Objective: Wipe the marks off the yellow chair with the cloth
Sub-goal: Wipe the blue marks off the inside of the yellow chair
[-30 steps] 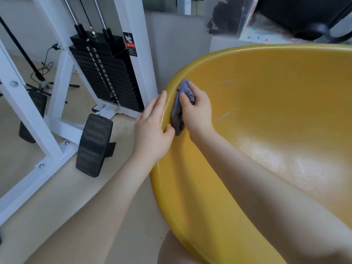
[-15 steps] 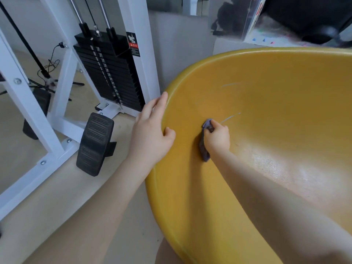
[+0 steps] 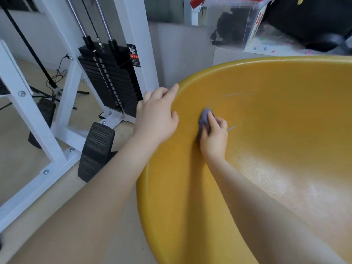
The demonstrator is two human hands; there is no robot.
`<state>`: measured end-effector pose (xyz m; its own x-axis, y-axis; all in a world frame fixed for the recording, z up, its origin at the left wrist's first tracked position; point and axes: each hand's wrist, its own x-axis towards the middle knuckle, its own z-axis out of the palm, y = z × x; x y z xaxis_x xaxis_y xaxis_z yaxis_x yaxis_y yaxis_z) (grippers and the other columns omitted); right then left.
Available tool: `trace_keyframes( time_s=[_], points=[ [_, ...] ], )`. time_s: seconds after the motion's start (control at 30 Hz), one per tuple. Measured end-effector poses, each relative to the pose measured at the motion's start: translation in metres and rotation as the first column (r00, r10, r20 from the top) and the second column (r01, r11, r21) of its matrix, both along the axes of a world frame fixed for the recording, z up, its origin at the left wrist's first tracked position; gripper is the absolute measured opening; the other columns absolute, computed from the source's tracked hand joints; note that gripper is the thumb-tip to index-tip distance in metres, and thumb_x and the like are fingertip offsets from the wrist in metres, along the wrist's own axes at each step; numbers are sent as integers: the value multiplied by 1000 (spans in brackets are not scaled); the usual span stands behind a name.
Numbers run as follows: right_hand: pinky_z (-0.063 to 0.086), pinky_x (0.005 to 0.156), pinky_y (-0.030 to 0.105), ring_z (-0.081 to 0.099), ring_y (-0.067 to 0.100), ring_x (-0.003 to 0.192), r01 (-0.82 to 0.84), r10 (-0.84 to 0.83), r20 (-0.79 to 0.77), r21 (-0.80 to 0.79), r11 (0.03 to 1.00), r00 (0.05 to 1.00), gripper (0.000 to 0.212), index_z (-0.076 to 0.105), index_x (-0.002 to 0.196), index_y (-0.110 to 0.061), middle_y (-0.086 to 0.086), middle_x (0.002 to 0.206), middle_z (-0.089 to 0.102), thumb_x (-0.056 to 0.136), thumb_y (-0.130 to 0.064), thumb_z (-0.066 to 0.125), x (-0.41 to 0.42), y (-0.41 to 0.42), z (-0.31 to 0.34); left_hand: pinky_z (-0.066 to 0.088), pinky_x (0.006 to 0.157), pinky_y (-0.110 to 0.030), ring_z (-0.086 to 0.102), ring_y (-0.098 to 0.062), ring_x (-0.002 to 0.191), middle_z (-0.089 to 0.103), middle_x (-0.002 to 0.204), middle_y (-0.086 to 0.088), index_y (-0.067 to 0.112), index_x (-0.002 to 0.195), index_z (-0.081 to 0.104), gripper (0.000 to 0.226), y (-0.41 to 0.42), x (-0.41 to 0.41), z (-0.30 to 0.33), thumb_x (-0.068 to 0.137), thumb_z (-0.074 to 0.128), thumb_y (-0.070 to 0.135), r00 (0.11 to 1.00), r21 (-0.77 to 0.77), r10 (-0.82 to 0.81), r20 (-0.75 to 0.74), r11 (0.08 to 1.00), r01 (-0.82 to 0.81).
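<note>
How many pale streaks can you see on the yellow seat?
2: one streak high on the chair, another just right of the right hand; the cloth may hide more.

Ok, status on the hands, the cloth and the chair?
Left hand braces chair rim. Right hand presses cloth inside the shell. Two pale marks unwiped. Nothing in the way.

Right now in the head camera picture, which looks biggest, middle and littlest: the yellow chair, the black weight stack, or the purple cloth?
1. Yellow plastic chair, biggest by far, though it is also nearest the camera.
2. Black metal weight stack.
3. Purple wiping cloth, littlest; the right hand hides part of it.
</note>
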<state>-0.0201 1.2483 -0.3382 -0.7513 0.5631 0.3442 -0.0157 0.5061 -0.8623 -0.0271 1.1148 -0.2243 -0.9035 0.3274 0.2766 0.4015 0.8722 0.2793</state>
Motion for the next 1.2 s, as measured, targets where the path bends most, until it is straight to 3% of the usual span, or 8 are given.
trace_keyframes(
  time_s=[0.17, 0.3, 0.43, 0.57, 0.7, 0.83, 1.0, 1.2],
  points=[
    [39, 82, 32, 49, 40, 102, 129, -169, 324, 141, 982, 931, 32, 59, 119, -17, 16, 123, 47, 93, -7, 45, 30, 65, -59, 26, 104, -37, 33, -25, 124, 37, 141, 1, 29, 147, 21, 62, 0, -2, -2, 92, 48, 21, 1000, 4, 1, -22, 1000, 0],
    [41, 89, 35, 53, 36, 102, 254, -205, 459, -46, 966, 864, 29, 56, 119, -16, 16, 124, 43, 93, -16, 44, 18, 53, -40, 26, 104, -37, 33, -26, 124, 37, 142, 1, 29, 147, 21, 63, 1, -1, -2, 91, 48, 21, 1000, -12, 13, -27, 1000, -13],
    [29, 90, 12, 49, 25, 107, -2, 28, 154, -162, 987, 988, 38, 50, 130, -6, 19, 118, 46, 92, -10, 52, -5, 4, 14, 27, 104, -38, 34, -26, 124, 37, 142, 0, 28, 147, 22, 63, 2, 0, -2, 91, 49, 21, 999, -27, 18, -35, 999, -19],
    [20, 78, -12, 40, 9, 98, -161, 145, -106, -160, 974, 984, 40, 46, 132, -3, 7, 109, 39, 93, -5, 50, -18, -22, 58, 29, 103, -38, 35, -27, 124, 38, 141, 1, 28, 147, 23, 63, 1, 0, -3, 91, 50, 22, 998, -42, 22, -66, 999, -25],
    [29, 79, -3, 46, 12, 91, -128, 113, -144, -96, 987, 983, 37, 54, 125, -3, 14, 110, 45, 89, 0, 54, -18, -7, 38, 28, 103, -38, 34, -26, 124, 37, 141, 2, 28, 147, 22, 63, 1, 0, -4, 91, 49, 22, 997, -45, 26, -70, 999, -29],
    [39, 75, 26, 53, 31, 99, 72, -71, 108, 1, 997, 992, 33, 60, 120, -17, 14, 118, 49, 90, -7, 51, -9, 41, -10, 28, 104, -37, 33, -24, 123, 37, 141, 3, 29, 147, 21, 62, 0, -2, -4, 92, 48, 21, 999, -18, 15, -47, 1000, -15],
    [40, 81, 33, 47, 37, 108, 209, -195, 287, -18, 978, 938, 34, 56, 124, -19, 12, 127, 44, 92, -10, 47, 1, 66, -17, 25, 103, -36, 33, -25, 123, 39, 138, 0, 26, 147, 21, 62, 3, 0, -4, 91, 48, 22, 995, -76, 19, -96, 997, -27],
    [34, 89, 28, 50, 27, 112, -40, 41, -24, 61, 997, 999, 41, 50, 128, -12, 8, 131, 50, 88, -7, 52, -16, -4, 53, 29, 101, -38, 35, -29, 121, 44, 129, -8, 28, 145, 26, 64, 18, -18, 9, 87, 50, 22, 1000, -95, 6, 6, 995, -5]
  ],
)
